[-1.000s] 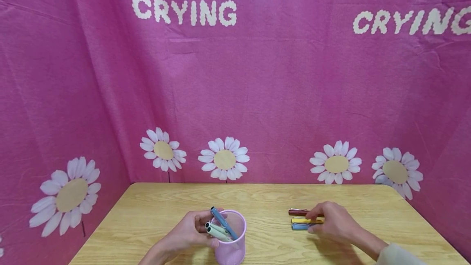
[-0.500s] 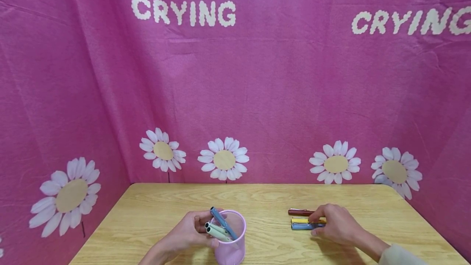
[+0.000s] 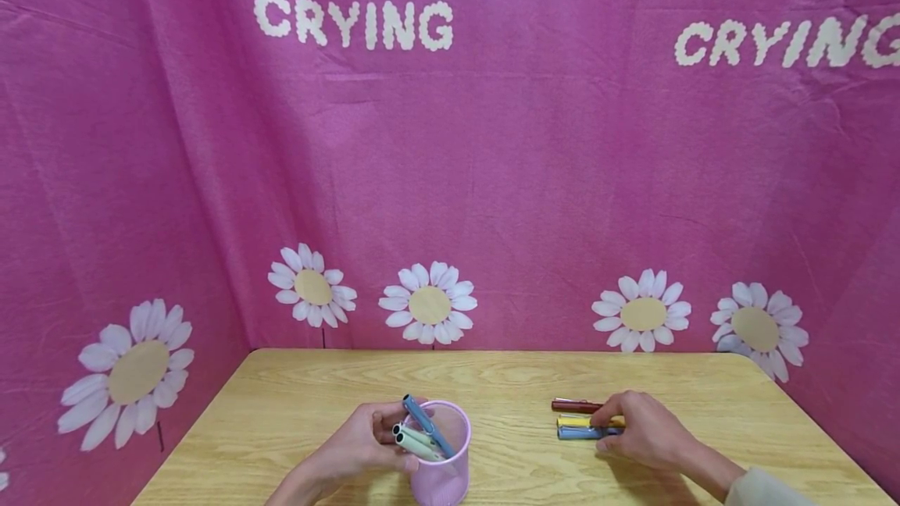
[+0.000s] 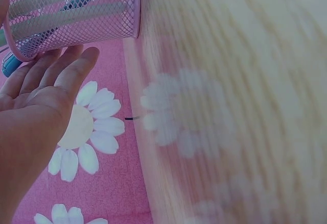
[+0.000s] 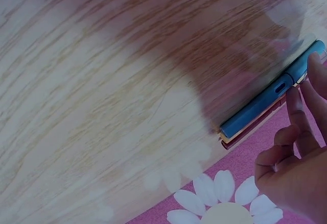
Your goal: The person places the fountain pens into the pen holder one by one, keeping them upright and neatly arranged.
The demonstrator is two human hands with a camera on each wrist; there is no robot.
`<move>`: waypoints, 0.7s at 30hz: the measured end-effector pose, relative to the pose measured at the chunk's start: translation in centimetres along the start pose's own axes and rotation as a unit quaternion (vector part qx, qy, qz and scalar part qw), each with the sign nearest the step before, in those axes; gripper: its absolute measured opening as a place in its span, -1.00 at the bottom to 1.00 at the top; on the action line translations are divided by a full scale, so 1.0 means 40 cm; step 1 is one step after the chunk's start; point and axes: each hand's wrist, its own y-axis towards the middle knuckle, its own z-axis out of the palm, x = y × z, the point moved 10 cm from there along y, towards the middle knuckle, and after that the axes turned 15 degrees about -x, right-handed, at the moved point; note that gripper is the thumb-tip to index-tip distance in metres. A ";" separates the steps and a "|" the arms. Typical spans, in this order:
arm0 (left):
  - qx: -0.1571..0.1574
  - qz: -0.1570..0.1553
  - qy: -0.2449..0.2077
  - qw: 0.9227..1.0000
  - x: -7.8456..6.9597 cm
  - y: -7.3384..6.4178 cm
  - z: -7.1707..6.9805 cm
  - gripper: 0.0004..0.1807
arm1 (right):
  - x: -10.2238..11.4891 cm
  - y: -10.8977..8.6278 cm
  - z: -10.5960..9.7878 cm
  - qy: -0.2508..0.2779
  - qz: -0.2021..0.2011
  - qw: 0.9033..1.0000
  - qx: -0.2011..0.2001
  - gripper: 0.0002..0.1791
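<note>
My left hand holds a pink mesh pen cup by its upper part, thumb in front and fingers behind. Leaning in the cup are a blue-grey pen and two pale green pens. To the right, a dark red pen, a yellow pen and a blue pen lie side by side on the table. My right hand covers their right ends. In the right wrist view, its thumb and index finger pinch the blue pen near one end.
The light wooden table ends at a pink cloth printed with daisies and white lettering, which hangs behind and at both sides. A stretch of tabletop separates the cup from the row of pens.
My right hand has slid slightly right along the pens, so more of the blue pen shows. The left hand and cup have stayed in place.
</note>
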 end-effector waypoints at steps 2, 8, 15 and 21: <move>-0.001 0.002 0.001 1.000 -0.001 0.000 -0.001 -0.25 | 0.001 0.000 0.002 0.002 0.000 1.000 0.003 -0.73; -0.013 -0.012 0.011 1.000 0.004 -0.001 -0.006 -0.25 | 0.000 -0.007 0.017 0.011 0.012 1.000 0.022 -0.77; -0.010 -0.010 0.007 1.000 0.005 -0.003 -0.005 -0.26 | 0.001 -0.010 0.030 0.028 0.030 0.999 0.033 -0.78; -0.009 -0.009 0.010 1.000 0.003 -0.002 -0.002 -0.28 | 0.002 -0.012 0.039 0.038 0.030 0.998 0.035 -0.81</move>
